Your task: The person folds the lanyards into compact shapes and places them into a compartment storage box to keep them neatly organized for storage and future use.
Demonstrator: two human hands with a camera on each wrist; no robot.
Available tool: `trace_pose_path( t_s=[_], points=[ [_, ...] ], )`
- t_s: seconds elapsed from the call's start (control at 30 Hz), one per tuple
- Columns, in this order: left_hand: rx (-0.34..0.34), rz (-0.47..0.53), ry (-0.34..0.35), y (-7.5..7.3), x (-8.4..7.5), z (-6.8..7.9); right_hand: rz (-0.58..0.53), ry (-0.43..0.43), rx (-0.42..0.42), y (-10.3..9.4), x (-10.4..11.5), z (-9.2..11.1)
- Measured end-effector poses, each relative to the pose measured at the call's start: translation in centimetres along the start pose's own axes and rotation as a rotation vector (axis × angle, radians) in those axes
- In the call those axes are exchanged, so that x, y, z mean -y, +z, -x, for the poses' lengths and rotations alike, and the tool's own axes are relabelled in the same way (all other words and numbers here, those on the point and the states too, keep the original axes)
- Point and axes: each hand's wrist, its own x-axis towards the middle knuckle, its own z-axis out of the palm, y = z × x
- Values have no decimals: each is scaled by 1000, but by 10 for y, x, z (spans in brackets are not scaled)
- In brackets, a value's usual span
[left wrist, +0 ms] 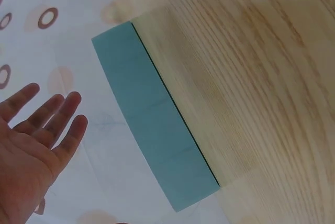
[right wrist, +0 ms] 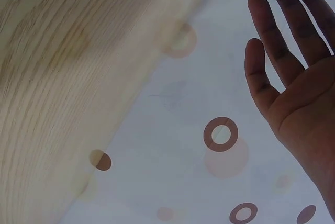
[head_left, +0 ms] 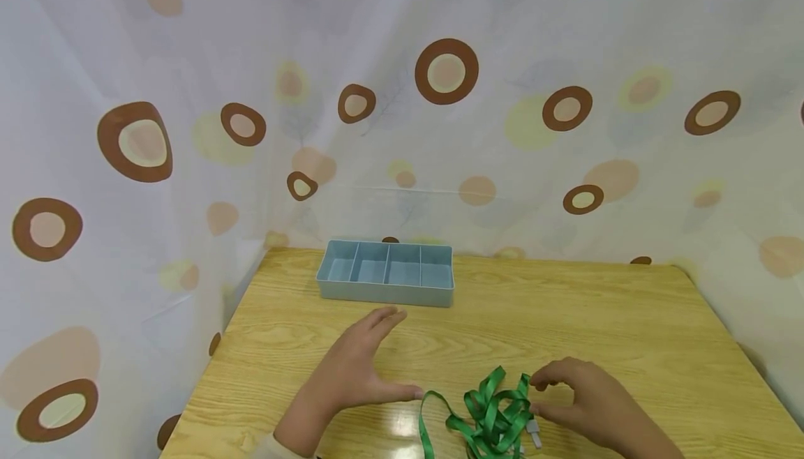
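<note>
A tangled heap of green ribbon (head_left: 493,417), which looks like lanyards, lies at the table's front. A small grey-white clip (head_left: 533,432) pokes out on its right side. My left hand (head_left: 358,365) is spread wide left of the heap, its thumb tip close to a loose ribbon loop. On the other side my right hand (head_left: 587,403) has its fingers and thumb parted, right beside the ribbon; whether they touch it I cannot tell. Both palms, the left (left wrist: 31,150) and the right (right wrist: 309,98), show bare in the wrist views.
A blue-grey tray (head_left: 386,294) with several compartments stands at the back of the wooden table (head_left: 565,312), beyond my left hand. A white curtain (head_left: 502,166) with brown rings hangs behind and at both sides of the table.
</note>
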Motion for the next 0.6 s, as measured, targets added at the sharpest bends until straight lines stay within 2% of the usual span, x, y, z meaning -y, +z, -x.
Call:
trace_pose_path(
  t_s=[0.13,0.3,0.4,0.6],
  points=[
    [-3,-24,20,4,-1,0,-86,21,110,2,-1,1],
    [-4,-24,41,8,-3,-1,-169,22,207,6,-2,-1],
    [5,-23,49,9,-4,-1,-204,18,235,9,-1,-3],
    [25,-7,71,11,-6,-1,-202,-5,229,14,2,-4]
  ],
)
